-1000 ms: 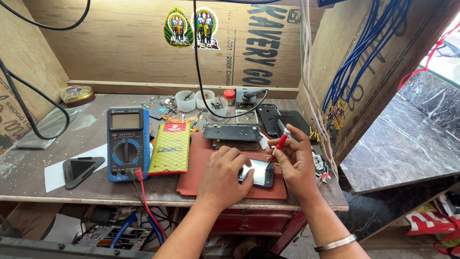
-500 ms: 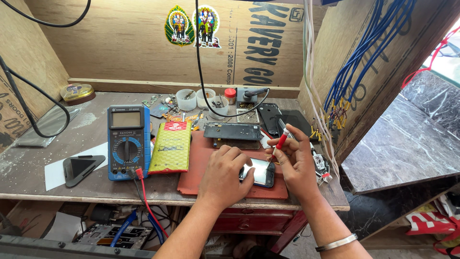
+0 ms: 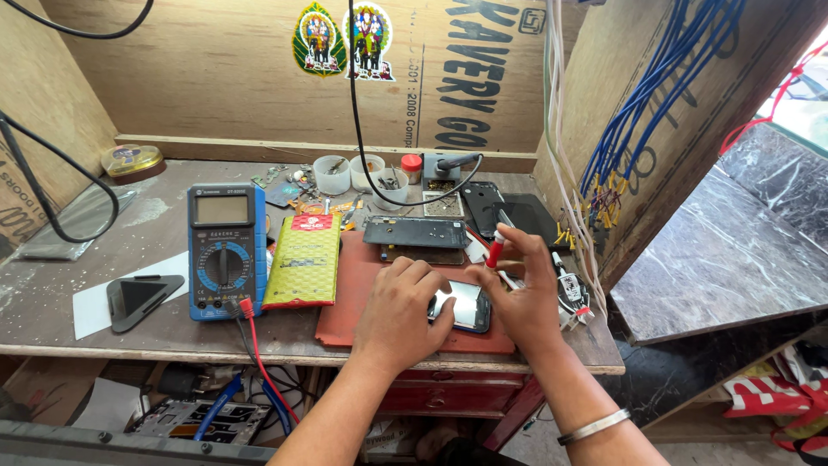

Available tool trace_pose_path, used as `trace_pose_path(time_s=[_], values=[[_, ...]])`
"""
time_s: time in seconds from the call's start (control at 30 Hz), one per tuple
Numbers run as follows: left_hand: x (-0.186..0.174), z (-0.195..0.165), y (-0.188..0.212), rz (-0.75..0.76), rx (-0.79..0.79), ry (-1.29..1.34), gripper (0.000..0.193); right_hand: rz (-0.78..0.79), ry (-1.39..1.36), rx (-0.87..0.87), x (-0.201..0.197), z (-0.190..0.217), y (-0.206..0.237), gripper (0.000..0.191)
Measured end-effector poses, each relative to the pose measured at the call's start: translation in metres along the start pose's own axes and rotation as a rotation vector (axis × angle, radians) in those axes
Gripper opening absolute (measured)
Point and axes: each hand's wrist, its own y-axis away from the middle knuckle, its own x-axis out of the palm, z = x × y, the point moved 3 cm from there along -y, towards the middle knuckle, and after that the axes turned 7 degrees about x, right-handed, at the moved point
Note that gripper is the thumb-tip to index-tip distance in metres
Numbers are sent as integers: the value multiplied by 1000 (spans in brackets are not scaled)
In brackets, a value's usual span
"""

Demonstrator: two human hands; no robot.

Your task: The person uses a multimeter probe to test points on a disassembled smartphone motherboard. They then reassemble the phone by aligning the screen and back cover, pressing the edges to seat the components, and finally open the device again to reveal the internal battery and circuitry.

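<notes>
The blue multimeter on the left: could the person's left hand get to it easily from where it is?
Probably yes. The left hand rests on the small phone, and only the flat yellow-green packet lies between it and the multimeter; nothing tall blocks the way.

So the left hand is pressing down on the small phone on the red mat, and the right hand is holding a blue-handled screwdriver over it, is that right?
Not quite. The head view shows the left hand pressing on the small phone on the red mat, but the screwdriver in the right hand has a red handle, not a blue one. The blue thing on the bench is the meter, further left.
</notes>
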Motion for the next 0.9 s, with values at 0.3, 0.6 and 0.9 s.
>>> trace_pose_path(time_s=[0.3, 0.6, 0.9], values=[[1, 0, 1, 1, 2, -5, 13, -6, -87, 64, -4, -8, 0, 59], [1, 1, 0, -2, 0, -8, 14, 18, -110, 81, -4, -8, -1, 63], [0, 1, 0, 16, -15, -7, 13, 62, -167, 86, -3, -9, -2, 61]])
